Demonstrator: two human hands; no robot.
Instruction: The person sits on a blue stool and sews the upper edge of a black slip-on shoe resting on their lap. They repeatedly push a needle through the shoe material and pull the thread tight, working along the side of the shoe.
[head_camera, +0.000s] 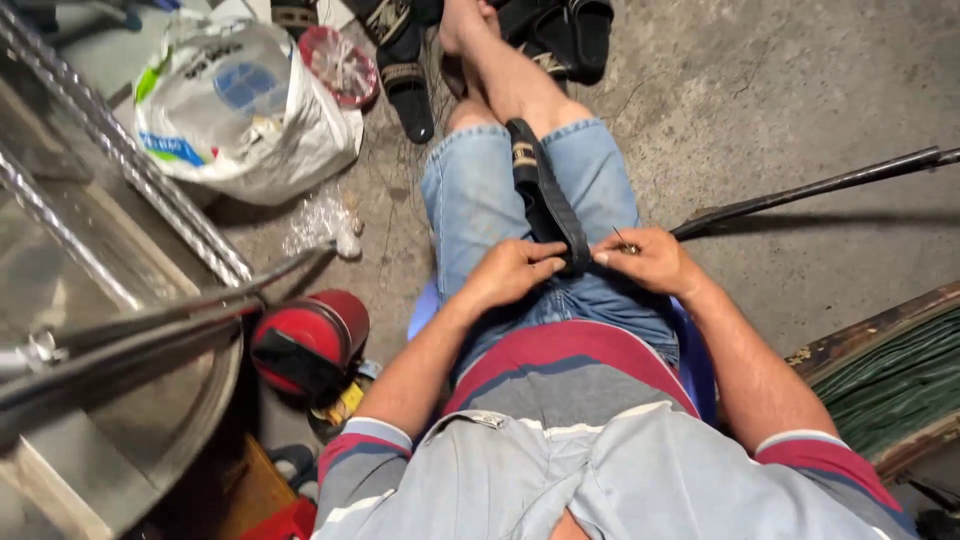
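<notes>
A black sandal (540, 190) lies lengthwise on my lap, over my denim shorts. My left hand (512, 270) grips its near end from the left, fingers curled against the sole. My right hand (648, 260) pinches the same end from the right and holds a thin needle-like metal tool (626, 242) between thumb and fingers. Both hands touch the sandal near its heel edge.
More black sandals (405, 70) lie on the concrete floor ahead by my feet. A white plastic bag (240, 110) sits at the upper left, a red round object (310, 340) at the left, a metal frame (120, 200) beside it, and a dark rod (810, 190) at the right.
</notes>
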